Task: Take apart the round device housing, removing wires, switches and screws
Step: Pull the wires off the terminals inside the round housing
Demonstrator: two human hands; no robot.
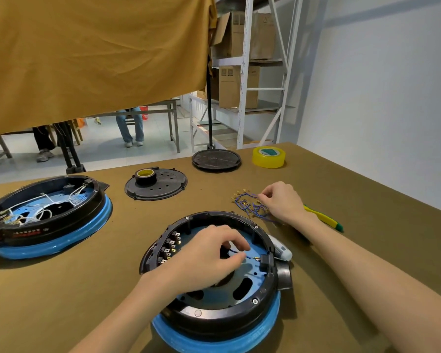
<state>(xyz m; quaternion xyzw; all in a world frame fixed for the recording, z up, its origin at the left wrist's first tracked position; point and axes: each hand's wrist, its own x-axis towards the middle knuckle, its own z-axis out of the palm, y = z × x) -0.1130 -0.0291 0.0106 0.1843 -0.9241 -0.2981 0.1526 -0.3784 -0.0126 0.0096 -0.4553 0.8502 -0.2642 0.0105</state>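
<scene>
The round device housing (222,317), black with a blue base ring, lies open in front of me. A row of switches (169,247) lines its left inner wall. My left hand (209,256) reaches inside and pinches a blue wire (250,257) that runs to a black connector block (265,262) at the right wall. My right hand (281,202) rests on the table beyond the housing, fingers curled on a pile of loose blue wires with brass terminals (250,205).
A second housing (49,220) with white wires sits at the left. Two black round covers (155,186) (215,159), a small tape roll (145,175), a yellow tape roll (268,157), a yellow-green screwdriver (326,219) and a white tool (281,249) lie around.
</scene>
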